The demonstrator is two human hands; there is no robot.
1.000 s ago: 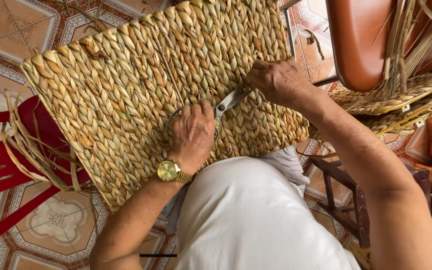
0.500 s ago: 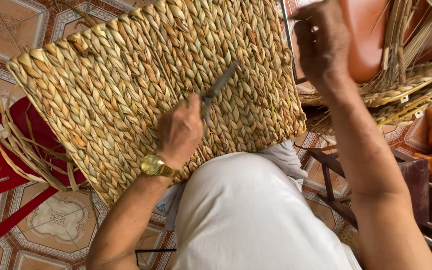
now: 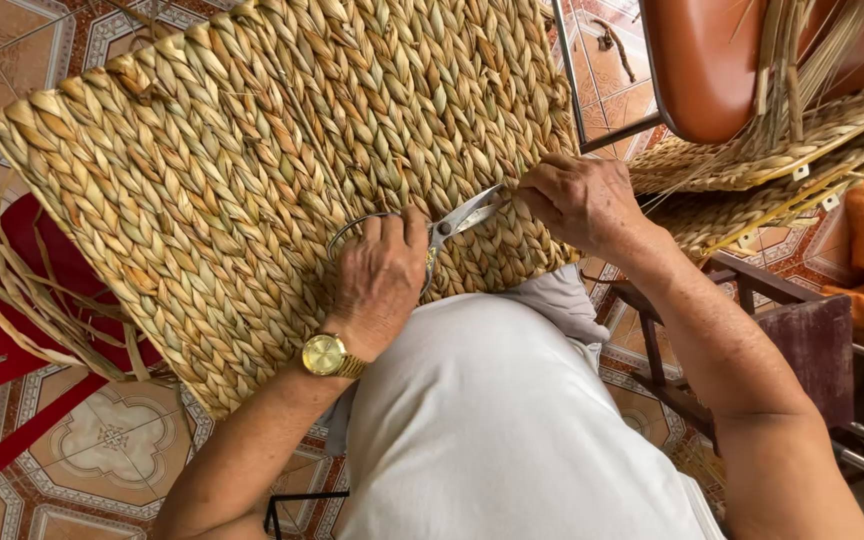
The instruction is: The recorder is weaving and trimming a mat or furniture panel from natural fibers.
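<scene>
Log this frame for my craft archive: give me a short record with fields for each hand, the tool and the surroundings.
left hand: grips the handles of the scissors
right hand: pinches the woven straw mat at the blade tips
mat: rests tilted across the lap
wrist: gold watch
surroundings: red plastic chair, patterned tile floor, stacked woven pieces

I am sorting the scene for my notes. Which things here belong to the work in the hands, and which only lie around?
In use:
- woven mat, lying on the lap
- scissors, in the left hand
- right hand, pinching the mat's edge at the blades

Lying about:
- red plastic chair
- loose straw strips
- stacked woven pieces
- orange seat
</scene>
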